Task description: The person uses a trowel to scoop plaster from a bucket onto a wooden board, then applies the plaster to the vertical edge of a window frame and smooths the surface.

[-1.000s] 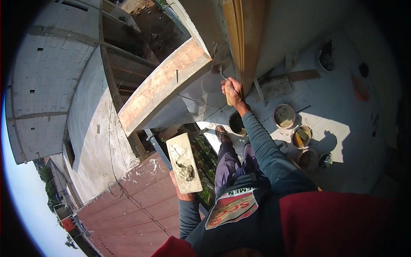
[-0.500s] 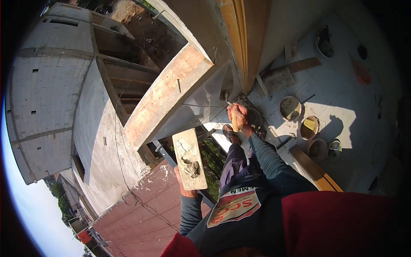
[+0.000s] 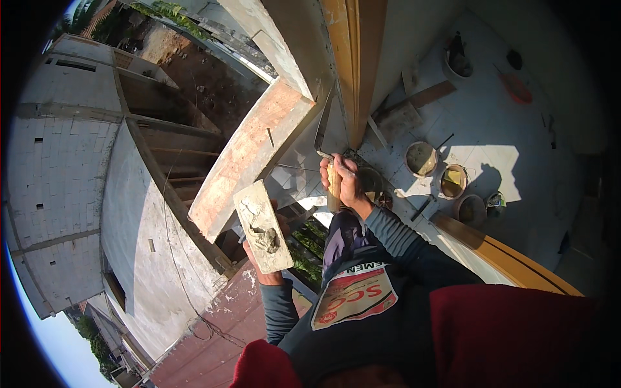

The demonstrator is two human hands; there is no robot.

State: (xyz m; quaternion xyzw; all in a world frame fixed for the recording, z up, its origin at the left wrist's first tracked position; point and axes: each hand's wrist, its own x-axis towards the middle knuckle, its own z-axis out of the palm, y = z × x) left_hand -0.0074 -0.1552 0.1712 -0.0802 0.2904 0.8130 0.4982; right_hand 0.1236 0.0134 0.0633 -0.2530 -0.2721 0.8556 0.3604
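My right hand (image 3: 348, 181) grips the wooden handle (image 3: 334, 187) of a trowel, whose metal blade (image 3: 321, 129) points up beside the edge of the concrete wall (image 3: 317, 52), near a timber frame (image 3: 349, 58). My left hand (image 3: 257, 257) holds a pale rectangular board (image 3: 255, 210), with a lump of grey mortar (image 3: 264, 239) on it, below a concrete ledge (image 3: 259, 129) that has a short bar sticking up. The fingers of my left hand are partly hidden behind the board.
Several buckets (image 3: 420, 158) sit on the tiled floor (image 3: 491, 155) at right, with loose planks (image 3: 427, 97) behind them. A timber frame piece (image 3: 491, 249) lies lower right. At left, beyond the ledge, are a drop to a red roof (image 3: 200, 349), hanging cables and an unplastered building (image 3: 65, 168).
My right hand has moved left, first downward, and the trowel blade now reaches up along the wall edge. The board in my left hand has risen and shifted left, closer to the ledge.
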